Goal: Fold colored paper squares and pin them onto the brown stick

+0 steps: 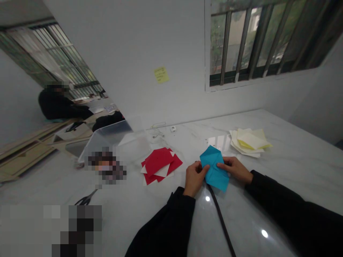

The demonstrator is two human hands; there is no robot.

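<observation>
A yellow sticky note (161, 75) on the wall carries handwriting too small to read. A folded piece of blue paper (214, 167) is held up between the hands, just above the white marble table (294, 171). The left hand (194, 178) grips the paper's left edge and the right hand (232, 169) grips its right edge, the fingers closed narrowly on it. Both forearms, in black sleeves, reach in from the bottom and angle toward each other. A pile of red paper (159, 165) lies left of the hands, and a pile of yellow paper (249, 142) lies farther ahead to the right.
</observation>
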